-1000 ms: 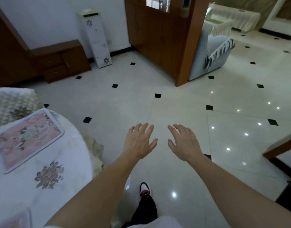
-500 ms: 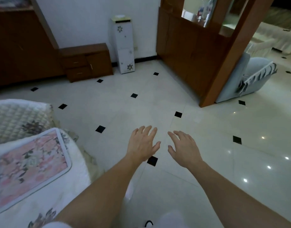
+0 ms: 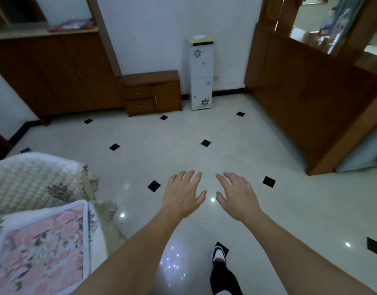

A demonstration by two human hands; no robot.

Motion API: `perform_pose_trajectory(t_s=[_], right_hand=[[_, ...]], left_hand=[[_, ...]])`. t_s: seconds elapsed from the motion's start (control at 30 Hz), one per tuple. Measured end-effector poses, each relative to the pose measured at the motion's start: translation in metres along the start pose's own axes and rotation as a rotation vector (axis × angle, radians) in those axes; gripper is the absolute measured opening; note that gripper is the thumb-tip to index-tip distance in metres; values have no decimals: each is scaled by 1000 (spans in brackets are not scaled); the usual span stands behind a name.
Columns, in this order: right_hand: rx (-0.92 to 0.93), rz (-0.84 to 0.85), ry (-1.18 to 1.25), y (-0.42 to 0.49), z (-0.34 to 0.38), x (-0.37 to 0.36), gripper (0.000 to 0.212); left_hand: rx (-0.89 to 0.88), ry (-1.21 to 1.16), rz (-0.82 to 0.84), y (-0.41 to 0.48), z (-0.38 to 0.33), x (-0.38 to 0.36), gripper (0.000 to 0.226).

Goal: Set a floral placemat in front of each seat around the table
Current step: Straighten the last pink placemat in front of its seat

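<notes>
Pink floral placemat — white border, white floor — black diamonds

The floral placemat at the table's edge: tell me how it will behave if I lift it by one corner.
The floral placemat lies flat with a crisp white border, so it probably holds some shape, though it may sag. It looks thin, so likely light. Resting on the cloth-covered table, it may drag the cloth if slid.

Both hands empty, fingers spread: left hand, right hand above tiled floor; floral placemat on table near left.
</notes>
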State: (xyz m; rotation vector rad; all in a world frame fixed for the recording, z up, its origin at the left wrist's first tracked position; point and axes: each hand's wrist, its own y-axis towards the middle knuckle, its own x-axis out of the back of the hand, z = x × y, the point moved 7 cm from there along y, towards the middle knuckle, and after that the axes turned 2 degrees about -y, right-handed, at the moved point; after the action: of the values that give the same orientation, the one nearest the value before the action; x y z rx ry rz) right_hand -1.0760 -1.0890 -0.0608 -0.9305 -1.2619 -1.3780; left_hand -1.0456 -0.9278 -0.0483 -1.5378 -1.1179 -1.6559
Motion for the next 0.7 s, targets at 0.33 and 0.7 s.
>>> perform_pose_trajectory(t_s=[0.33,0.7], right_hand=[[243,20,105,209,5,-34,52],[535,105,149,331,89,-82,49]], left_hand=[[277,61,-4,138,92,-8,61],[583,79,-24,156,210,-14,57]])
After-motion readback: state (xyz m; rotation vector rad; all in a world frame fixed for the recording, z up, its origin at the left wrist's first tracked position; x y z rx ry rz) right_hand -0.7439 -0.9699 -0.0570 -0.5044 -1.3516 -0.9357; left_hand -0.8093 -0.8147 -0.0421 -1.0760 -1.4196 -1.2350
